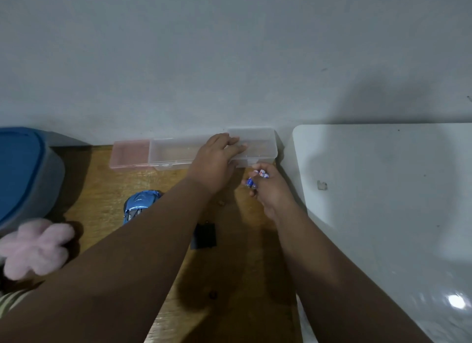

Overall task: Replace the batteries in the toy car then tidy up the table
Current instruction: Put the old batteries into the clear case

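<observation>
Both forearms reach across a wooden table. Left hand (217,159) lies flat on a clear box (251,146) by the wall. Right hand (270,189), closed around several batteries (256,178), hovers just before it. Toy car (140,204) sits behind, leftward.

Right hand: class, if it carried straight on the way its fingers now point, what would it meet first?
Probably the clear plastic box by the wall. The right hand, holding batteries, points up toward its near edge; depth is uncertain.
</observation>
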